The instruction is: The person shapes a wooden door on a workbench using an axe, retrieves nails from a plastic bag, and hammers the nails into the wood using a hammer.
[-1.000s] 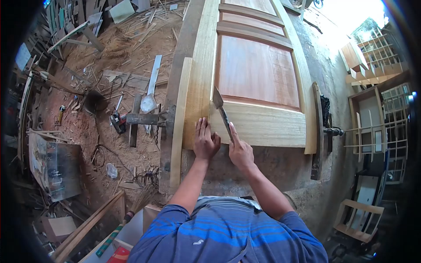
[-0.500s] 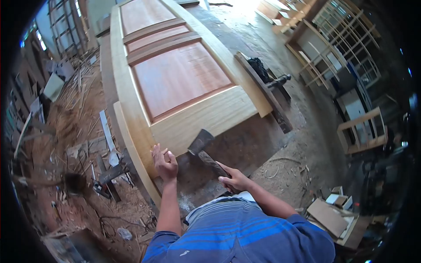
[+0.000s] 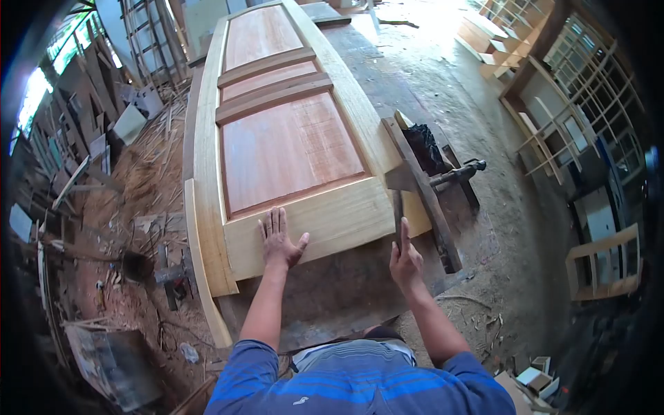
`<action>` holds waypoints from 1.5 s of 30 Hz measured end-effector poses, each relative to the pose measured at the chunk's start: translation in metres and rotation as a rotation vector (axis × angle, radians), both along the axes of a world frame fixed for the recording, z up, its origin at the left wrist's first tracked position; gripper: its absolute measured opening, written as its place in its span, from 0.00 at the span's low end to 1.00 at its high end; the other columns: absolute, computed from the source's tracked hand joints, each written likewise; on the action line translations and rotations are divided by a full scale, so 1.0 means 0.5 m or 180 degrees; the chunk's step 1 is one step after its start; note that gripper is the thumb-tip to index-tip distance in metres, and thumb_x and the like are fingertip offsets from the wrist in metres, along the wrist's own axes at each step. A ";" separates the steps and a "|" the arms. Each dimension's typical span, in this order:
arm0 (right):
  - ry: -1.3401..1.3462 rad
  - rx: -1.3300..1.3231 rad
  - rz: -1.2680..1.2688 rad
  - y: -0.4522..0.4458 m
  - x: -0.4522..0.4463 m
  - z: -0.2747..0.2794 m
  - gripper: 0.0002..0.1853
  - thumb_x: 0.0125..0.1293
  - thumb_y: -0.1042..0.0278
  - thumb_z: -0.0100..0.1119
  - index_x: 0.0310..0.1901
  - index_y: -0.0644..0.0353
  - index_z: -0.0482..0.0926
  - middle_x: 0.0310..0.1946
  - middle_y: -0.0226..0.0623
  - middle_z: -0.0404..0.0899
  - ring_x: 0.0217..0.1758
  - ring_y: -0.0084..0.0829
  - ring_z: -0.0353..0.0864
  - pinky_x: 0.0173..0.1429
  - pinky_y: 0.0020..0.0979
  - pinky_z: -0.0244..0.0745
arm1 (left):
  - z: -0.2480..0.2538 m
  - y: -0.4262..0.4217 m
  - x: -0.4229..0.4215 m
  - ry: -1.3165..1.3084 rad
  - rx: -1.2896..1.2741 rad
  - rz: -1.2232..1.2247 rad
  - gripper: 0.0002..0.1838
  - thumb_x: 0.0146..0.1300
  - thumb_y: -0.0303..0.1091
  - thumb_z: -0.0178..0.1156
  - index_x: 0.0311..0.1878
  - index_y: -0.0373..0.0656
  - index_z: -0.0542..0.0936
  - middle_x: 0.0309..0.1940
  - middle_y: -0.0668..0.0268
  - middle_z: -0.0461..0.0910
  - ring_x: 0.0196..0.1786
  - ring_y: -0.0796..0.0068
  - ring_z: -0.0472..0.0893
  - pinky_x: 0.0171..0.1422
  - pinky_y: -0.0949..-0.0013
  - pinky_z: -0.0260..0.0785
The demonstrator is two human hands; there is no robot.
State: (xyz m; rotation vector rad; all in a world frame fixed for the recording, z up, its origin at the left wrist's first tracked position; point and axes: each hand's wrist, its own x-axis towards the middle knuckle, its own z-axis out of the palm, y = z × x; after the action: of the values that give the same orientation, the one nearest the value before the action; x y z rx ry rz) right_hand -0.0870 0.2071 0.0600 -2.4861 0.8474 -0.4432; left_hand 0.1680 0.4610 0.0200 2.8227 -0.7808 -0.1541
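Note:
A wooden panelled door (image 3: 311, 216) lies flat on the workbench, with pale frame pieces around reddish panels. My left hand (image 3: 281, 243) rests on the pale bottom rail, fingers stretched out and thumb apart. My right hand (image 3: 407, 261) is closed around the handle of a hatchet (image 3: 399, 177), index finger along it. The hatchet's dark, flared head is raised near the door's lower right corner, beside the clamp bar; whether it touches the wood I cannot tell. Along the door's left edge runs a loose pale wood strip (image 3: 196, 242).
A dark clamp bar (image 3: 422, 183) with a metal screw clamp (image 3: 460, 173) stands at the bench's right. Scrap wood (image 3: 149, 149) and shavings cover the floor at left. Unfinished wooden frames (image 3: 605, 266) stand at right. The bench's brown top (image 3: 332, 301) shows in front of me.
My right hand has carried the hatchet right and forward to the door's right corner. My left hand has moved from the lower left corner onto the bottom rail and flattened. My view has shifted.

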 end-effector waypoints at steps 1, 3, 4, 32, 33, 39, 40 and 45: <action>0.0614 0.0061 0.0018 -0.036 0.004 0.000 0.45 0.81 0.64 0.60 0.91 0.31 0.49 0.44 0.59 0.90 0.44 0.63 0.90 0.52 0.56 0.85 | 0.001 -0.002 -0.002 0.0017 0.0048 0.0015 0.62 0.69 0.71 0.59 0.93 0.42 0.46 0.94 0.54 0.43 0.96 0.56 0.38 0.98 0.46 0.22; 0.0924 0.0117 0.0277 -0.089 0.019 -0.012 0.45 0.80 0.61 0.58 0.91 0.28 0.47 0.37 0.56 0.88 0.40 0.61 0.90 0.49 0.61 0.82 | 0.006 -0.007 -0.001 0.0043 0.0101 0.0048 0.62 0.69 0.71 0.59 0.93 0.42 0.47 0.94 0.55 0.43 0.96 0.59 0.38 0.98 0.47 0.23; 0.0828 0.0124 0.0384 -0.108 0.023 -0.016 0.45 0.80 0.61 0.59 0.91 0.27 0.47 0.36 0.56 0.88 0.40 0.61 0.90 0.49 0.61 0.83 | 0.006 -0.011 0.001 0.0022 0.0107 0.0061 0.62 0.68 0.71 0.59 0.93 0.43 0.47 0.94 0.56 0.43 0.96 0.60 0.39 0.98 0.48 0.23; 0.0039 0.0564 0.1058 -0.163 -0.132 -0.073 0.50 0.65 0.48 0.78 0.87 0.50 0.65 0.54 0.59 0.90 0.58 0.55 0.92 0.67 0.49 0.83 | -0.119 -0.045 -0.290 -0.0757 -0.0238 0.0781 0.52 0.78 0.67 0.53 0.92 0.43 0.51 0.93 0.53 0.49 0.94 0.52 0.46 0.98 0.47 0.32; 0.0345 0.0474 0.0947 -0.163 -0.120 -0.040 0.50 0.65 0.47 0.77 0.86 0.51 0.66 0.57 0.61 0.89 0.62 0.57 0.90 0.71 0.50 0.81 | -0.141 -0.038 -0.291 -0.0884 -0.0324 0.0719 0.51 0.77 0.65 0.55 0.92 0.43 0.52 0.93 0.53 0.50 0.94 0.52 0.47 0.98 0.46 0.34; 0.0775 -0.0783 0.0753 -0.153 -0.050 -0.067 0.39 0.77 0.52 0.68 0.86 0.45 0.67 0.56 0.51 0.82 0.65 0.51 0.83 0.68 0.51 0.80 | -0.148 -0.042 -0.300 -0.1125 -0.0349 0.0762 0.52 0.69 0.51 0.66 0.91 0.44 0.54 0.91 0.54 0.55 0.93 0.52 0.51 0.98 0.46 0.38; 0.0816 -0.0939 0.0722 -0.146 -0.043 -0.071 0.39 0.77 0.52 0.67 0.86 0.44 0.67 0.56 0.51 0.82 0.65 0.52 0.83 0.68 0.51 0.80 | -0.150 -0.044 -0.307 -0.1187 -0.0383 0.0756 0.52 0.69 0.49 0.66 0.91 0.45 0.55 0.90 0.54 0.56 0.92 0.51 0.52 0.97 0.46 0.39; 0.0639 -0.0801 0.0858 -0.150 -0.078 -0.063 0.39 0.77 0.51 0.67 0.86 0.43 0.67 0.57 0.55 0.82 0.64 0.55 0.86 0.66 0.51 0.83 | -0.194 -0.050 -0.292 -0.1722 -0.0376 0.0762 0.47 0.67 0.39 0.64 0.89 0.45 0.59 0.88 0.53 0.60 0.91 0.50 0.56 0.97 0.46 0.41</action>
State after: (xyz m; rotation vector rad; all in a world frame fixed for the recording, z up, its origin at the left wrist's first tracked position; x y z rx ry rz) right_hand -0.1261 0.1322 0.0285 -2.8639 0.5423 -0.2196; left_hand 0.0217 0.4361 -0.0768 2.8327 -0.5074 0.6917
